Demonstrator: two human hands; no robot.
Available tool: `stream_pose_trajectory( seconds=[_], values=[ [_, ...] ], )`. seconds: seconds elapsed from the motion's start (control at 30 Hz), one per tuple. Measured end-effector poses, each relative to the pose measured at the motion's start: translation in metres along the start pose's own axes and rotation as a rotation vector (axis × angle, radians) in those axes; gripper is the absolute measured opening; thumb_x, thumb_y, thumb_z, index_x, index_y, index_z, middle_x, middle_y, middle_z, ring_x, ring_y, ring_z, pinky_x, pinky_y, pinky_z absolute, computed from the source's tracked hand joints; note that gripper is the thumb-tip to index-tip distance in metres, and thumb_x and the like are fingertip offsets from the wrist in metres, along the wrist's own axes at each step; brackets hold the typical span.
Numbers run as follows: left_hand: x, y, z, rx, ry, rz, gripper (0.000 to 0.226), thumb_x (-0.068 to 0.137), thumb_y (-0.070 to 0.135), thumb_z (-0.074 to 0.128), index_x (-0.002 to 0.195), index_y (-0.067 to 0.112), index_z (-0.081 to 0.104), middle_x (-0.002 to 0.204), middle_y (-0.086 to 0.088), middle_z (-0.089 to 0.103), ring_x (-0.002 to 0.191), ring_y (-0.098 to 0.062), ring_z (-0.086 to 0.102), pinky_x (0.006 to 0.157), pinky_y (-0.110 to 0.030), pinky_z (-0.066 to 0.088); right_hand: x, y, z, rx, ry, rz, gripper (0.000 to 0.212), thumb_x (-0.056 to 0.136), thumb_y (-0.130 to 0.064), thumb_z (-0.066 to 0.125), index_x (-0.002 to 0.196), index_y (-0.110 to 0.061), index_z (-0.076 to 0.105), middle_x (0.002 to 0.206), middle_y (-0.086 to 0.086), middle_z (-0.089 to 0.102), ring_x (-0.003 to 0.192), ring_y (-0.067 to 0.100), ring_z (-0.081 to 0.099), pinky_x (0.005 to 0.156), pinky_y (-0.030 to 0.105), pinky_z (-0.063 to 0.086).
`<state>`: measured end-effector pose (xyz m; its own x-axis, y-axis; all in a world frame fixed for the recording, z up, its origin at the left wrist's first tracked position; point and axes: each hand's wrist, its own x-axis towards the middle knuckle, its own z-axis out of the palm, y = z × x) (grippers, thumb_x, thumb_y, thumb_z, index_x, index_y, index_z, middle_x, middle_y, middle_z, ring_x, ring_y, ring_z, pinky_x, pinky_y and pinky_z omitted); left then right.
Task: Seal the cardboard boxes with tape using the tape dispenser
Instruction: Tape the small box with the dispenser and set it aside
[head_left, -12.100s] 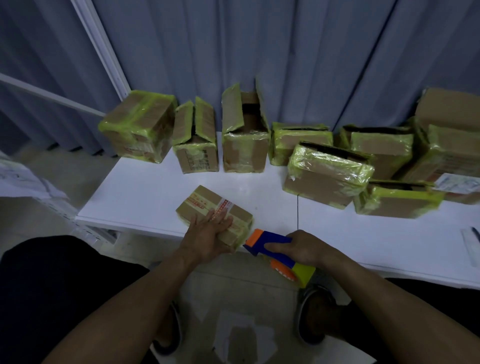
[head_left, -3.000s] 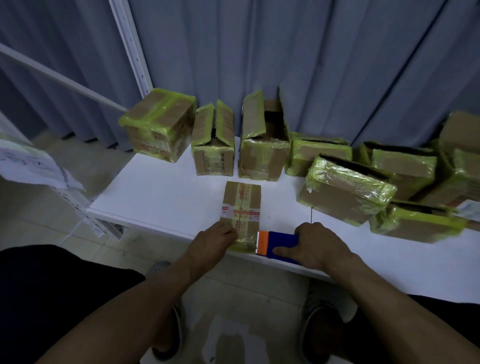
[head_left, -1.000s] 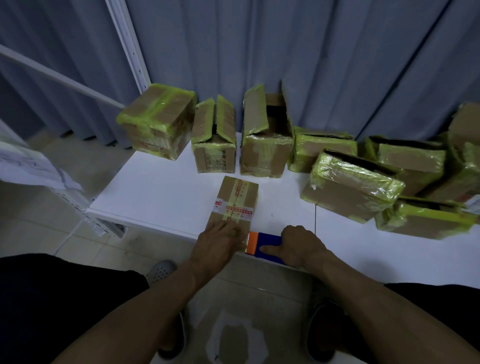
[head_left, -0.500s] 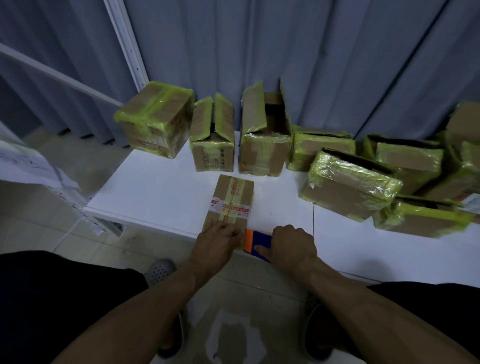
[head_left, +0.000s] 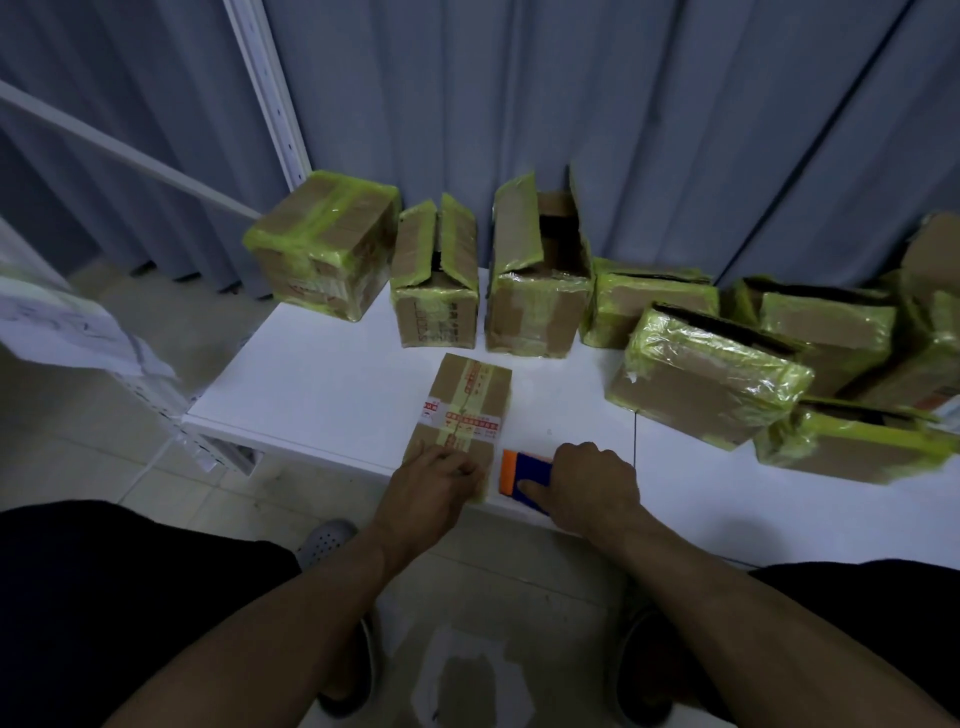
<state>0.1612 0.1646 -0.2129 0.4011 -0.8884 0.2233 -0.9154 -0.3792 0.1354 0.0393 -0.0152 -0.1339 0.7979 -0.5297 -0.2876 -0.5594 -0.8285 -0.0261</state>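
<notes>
Nearer together now, right hand grips tape dispenser, left hand presses small box; cartons behind.

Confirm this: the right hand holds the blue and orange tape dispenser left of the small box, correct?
No. The head view shows the right hand holding the blue and orange tape dispenser right of the small box, not left.

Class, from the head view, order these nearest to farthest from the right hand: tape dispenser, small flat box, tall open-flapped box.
1. Tape dispenser, held in the right hand itself.
2. Small flat box, just left, under the left hand.
3. Tall open-flapped box, back row, ahead.
</notes>
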Motion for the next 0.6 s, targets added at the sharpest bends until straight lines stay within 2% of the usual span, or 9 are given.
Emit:
stream_pose_trajectory(
  seconds=[0.07,0.13,0.2,0.27,0.37,0.43,0.53,0.6],
  values=[
    [-0.004,-0.003,-0.002,-0.001,-0.009,-0.002,0.023,0.077,0.024,0.080,0.101,0.024,0.078,0.102,0.008,0.071,0.095,-0.019,0.065,0.090,-0.038,0.053,0.000,0.007,-0.002,0.014,-0.007,0.026,0.063,0.089,-0.070,0.060,0.115,-0.013,0.064,0.110,0.005,0.069,0.094,0.024,0.068,0.073,0.032,0.052],
    [-0.005,-0.005,-0.006,-0.015,-0.003,-0.075,0.023,0.080,0.038,0.074,0.101,0.029,0.077,0.102,0.011,0.069,0.099,-0.017,0.064,0.100,-0.046,0.045,-0.001,0.012,-0.002,0.079,-0.028,0.070,0.063,0.087,-0.072,0.060,0.108,-0.013,0.063,0.104,0.004,0.069,0.085,0.022,0.065,0.068,0.031,0.050],
    [0.000,-0.003,-0.010,0.031,-0.066,-0.160,0.038,0.077,0.058,0.071,0.107,0.035,0.073,0.106,0.015,0.068,0.107,-0.014,0.060,0.106,-0.059,0.037,-0.002,0.014,-0.002,0.135,-0.021,0.087,0.062,0.085,-0.076,0.060,0.096,-0.015,0.060,0.094,0.002,0.065,0.076,0.019,0.060,0.065,0.030,0.048],
    [0.002,-0.001,-0.002,0.072,-0.109,-0.185,0.052,0.077,0.062,0.069,0.122,0.035,0.066,0.119,0.012,0.066,0.115,-0.017,0.058,0.107,-0.058,0.037,-0.004,0.017,-0.003,0.209,-0.005,0.097,0.062,0.082,-0.079,0.060,0.078,-0.018,0.051,0.081,-0.002,0.060,0.070,0.017,0.059,0.061,0.029,0.048],
    [-0.002,0.007,0.009,0.044,-0.070,-0.202,0.048,0.087,0.045,0.068,0.131,0.026,0.061,0.124,0.002,0.067,0.114,-0.023,0.059,0.102,-0.046,0.046,-0.008,0.022,-0.007,0.273,0.017,0.097,0.062,0.081,-0.080,0.060,0.071,-0.021,0.046,0.070,-0.004,0.054,0.063,0.015,0.056,0.053,0.027,0.042],
    [-0.005,0.009,0.012,0.014,-0.034,-0.212,0.046,0.088,0.036,0.068,0.131,0.023,0.061,0.123,0.000,0.067,0.113,-0.025,0.058,0.099,-0.048,0.048,-0.011,0.025,-0.011,0.288,0.039,0.083,0.063,0.081,-0.080,0.060,0.070,-0.019,0.047,0.068,-0.004,0.053,0.059,0.013,0.054,0.050,0.026,0.037],
    [-0.013,0.004,0.012,-0.146,0.024,-0.108,0.043,0.087,0.025,0.066,0.130,0.021,0.064,0.130,0.001,0.063,0.118,-0.027,0.057,0.098,-0.052,0.049,-0.013,0.029,-0.017,0.337,0.070,0.068,0.064,0.081,-0.079,0.060,0.068,-0.018,0.048,0.066,-0.003,0.055,0.059,0.012,0.055,0.050,0.027,0.038],
    [-0.019,-0.004,0.011,-0.265,0.093,-0.017,0.049,0.083,0.008,0.069,0.129,0.022,0.064,0.136,0.004,0.060,0.123,-0.029,0.056,0.098,-0.044,0.051,-0.014,0.032,-0.021,0.363,0.087,0.069,0.064,0.081,-0.080,0.060,0.068,-0.018,0.050,0.067,-0.002,0.056,0.061,0.013,0.058,0.052,0.028,0.041]
  ],
)
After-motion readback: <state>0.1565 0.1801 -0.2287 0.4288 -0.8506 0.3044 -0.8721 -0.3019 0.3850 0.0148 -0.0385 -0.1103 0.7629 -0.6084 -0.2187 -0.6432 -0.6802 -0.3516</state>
